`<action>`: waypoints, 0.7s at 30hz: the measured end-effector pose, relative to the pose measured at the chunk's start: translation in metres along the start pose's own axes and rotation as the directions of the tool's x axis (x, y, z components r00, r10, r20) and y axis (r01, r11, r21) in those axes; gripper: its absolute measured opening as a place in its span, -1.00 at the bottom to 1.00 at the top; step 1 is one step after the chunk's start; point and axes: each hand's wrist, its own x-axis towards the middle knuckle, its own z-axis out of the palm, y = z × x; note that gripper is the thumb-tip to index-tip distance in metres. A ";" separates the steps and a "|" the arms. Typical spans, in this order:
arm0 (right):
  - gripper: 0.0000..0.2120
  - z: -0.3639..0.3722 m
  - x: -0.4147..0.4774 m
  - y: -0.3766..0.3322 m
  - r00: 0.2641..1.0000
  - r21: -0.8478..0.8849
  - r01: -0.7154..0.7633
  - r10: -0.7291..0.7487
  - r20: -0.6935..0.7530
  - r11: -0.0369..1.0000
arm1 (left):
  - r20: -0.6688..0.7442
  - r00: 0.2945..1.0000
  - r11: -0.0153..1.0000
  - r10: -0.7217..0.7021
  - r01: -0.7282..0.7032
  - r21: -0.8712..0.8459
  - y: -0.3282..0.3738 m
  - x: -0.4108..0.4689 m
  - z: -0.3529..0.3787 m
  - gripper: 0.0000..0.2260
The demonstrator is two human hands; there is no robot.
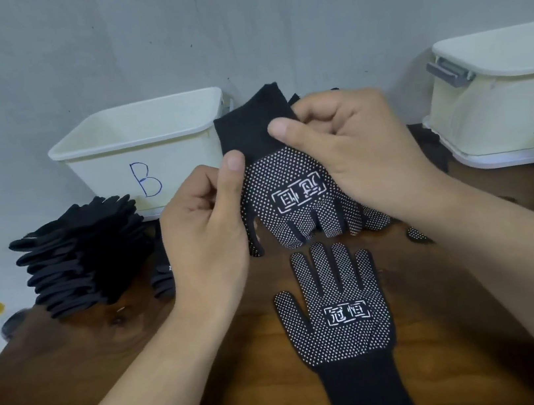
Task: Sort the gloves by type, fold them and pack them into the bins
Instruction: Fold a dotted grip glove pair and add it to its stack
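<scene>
While our left hand [203, 225] and right hand [347, 148] pinched the dotted glove [289, 178] near its cuff, digits hanging toward us, the matching glove [345, 315] lay flat just below the grip, lengthwise in line.

Dark brown wooden table [95, 384]: white-dotted black knit glove [341, 316] flat lower centre, plain black glove stack [86, 257] left, white plastic bin B [146, 144] and bin A [503, 97] further back.

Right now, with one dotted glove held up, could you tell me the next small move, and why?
Probably lower the held glove onto the flat glove, turned so the cuffs match. The left hand and right hand pinch it near its cuff, fingers hanging, and both gloves bear the same dots and print.
</scene>
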 end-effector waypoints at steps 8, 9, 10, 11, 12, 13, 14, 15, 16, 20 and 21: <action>-0.72 -0.009 0.004 0.019 0.999 -0.035 0.036 -0.036 -0.013 0.999 | 0.107 0.994 0.997 -0.013 0.005 0.079 -0.024 0.002 0.002 -0.71; -0.73 -0.009 0.005 0.023 0.999 -0.034 0.030 -0.031 -0.031 0.999 | 0.118 0.993 0.995 -0.022 0.011 0.098 -0.028 0.002 0.003 -0.75; -0.73 -0.008 0.005 0.026 0.998 -0.030 0.024 -0.026 -0.051 0.999 | 0.125 0.992 0.994 -0.030 0.016 0.110 -0.033 0.002 0.004 -0.79; -0.73 -0.008 0.005 0.029 0.997 -0.029 0.019 -0.021 -0.073 0.999 | 0.130 0.991 0.992 -0.037 0.021 0.121 -0.037 0.003 0.004 -0.81; -0.72 -0.008 0.006 0.032 0.995 -0.029 0.011 -0.014 -0.096 1.000 | 0.132 0.990 0.991 -0.044 0.026 0.134 -0.041 0.004 0.004 -0.82; -0.70 -0.008 0.005 0.035 0.993 -0.026 0.000 -0.003 -0.116 1.000 | 0.130 0.990 0.988 -0.055 0.036 0.147 -0.044 0.004 0.004 -0.83; -0.70 -0.007 0.005 0.038 0.991 -0.016 -0.017 0.015 -0.132 1.000 | 0.128 0.990 0.986 -0.065 0.044 0.159 -0.048 0.005 0.004 -0.82; -0.69 -0.006 0.004 0.041 0.989 -0.003 -0.037 0.037 -0.146 0.999 | 0.125 0.990 0.985 -0.073 0.052 0.164 -0.050 0.005 0.003 -0.81; -0.69 -0.005 0.003 0.043 0.986 0.008 -0.056 0.057 -0.158 0.998 | 0.119 0.990 0.984 -0.082 0.061 0.169 -0.053 0.005 0.003 -0.80; -0.61 -0.001 0.001 0.051 0.981 0.032 -0.095 0.099 -0.169 0.995 | 0.114 0.987 0.972 -0.112 0.085 0.218 -0.058 0.004 0.004 -0.77; -0.60 0.000 0.000 0.051 0.980 0.038 -0.099 0.104 -0.169 0.994 | 0.115 0.986 0.970 -0.121 0.093 0.226 -0.058 0.003 0.004 -0.77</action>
